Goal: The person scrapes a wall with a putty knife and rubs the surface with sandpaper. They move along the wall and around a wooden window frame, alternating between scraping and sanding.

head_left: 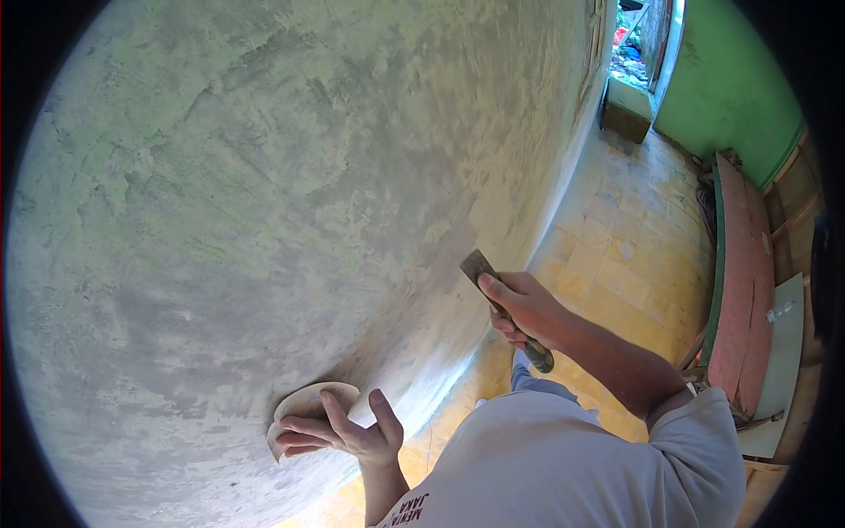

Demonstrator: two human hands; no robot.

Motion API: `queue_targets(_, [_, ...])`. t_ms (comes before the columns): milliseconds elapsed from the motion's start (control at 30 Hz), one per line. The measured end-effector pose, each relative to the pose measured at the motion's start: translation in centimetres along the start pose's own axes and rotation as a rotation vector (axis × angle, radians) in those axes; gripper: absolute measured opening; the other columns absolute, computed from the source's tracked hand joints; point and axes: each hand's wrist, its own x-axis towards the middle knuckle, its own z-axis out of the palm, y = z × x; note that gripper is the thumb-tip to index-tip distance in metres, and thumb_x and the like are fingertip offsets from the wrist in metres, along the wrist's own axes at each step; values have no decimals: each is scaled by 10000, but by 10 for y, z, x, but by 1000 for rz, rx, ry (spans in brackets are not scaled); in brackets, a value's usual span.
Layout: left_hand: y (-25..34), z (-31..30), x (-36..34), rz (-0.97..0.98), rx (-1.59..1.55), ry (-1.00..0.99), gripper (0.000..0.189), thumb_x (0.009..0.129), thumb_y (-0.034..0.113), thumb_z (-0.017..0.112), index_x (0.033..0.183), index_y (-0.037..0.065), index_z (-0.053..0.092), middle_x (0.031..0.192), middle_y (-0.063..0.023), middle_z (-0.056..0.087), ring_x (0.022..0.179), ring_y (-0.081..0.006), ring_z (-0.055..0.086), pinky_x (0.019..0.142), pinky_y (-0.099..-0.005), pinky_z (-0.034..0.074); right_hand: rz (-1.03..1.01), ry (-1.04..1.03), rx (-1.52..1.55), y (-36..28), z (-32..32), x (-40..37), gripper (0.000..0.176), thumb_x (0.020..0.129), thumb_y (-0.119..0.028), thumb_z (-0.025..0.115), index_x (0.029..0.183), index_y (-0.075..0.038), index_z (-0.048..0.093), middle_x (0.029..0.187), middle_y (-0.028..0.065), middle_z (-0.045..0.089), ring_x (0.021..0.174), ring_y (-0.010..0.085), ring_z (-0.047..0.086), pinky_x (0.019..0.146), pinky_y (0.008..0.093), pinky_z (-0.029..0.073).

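Note:
My right hand (525, 310) is closed round a putty knife (476, 266), its stained blade tilted up toward the wall and the butt of its handle showing below my fingers. Lower left, my left hand (361, 433) has its fingers over a thin, pale, rounded plate (304, 405), which overlaps the wall surface. My left thumb stands away from the plate. The plastered wall (264, 202) fills the left side, grey with green patches and streaky smears.
Yellowish floor tiles (607, 255) run along the wall's foot. A box-like block (626, 113) stands by the far doorway (635, 44). Against the right side lean a reddish board (741, 282) and a pale panel (786, 361). The far wall (735, 88) is green.

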Motion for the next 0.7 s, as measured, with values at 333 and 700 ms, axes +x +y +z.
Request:
queue_targets(333, [2,3,0,-13,5,25,621,892,362,497,1408,75,303,1511,-282,7,1391,-408,-171,1026,-596,-203,-61,74,-69,-6,1,2,393,957,-469,450,803,-109,417,521,-10,420,378,73,369,374,253,340])
queue_targets(700, [2,2,-2,-40,5,8,612,895,367,494,1411,100,301,1515,-272,6,1390,-417,-165,1027,-613,-187,-112,73,-79,-4,-2,0,402,967,-431,439,747,-95,416,503,-6,398,359,74,348,356,251,328])
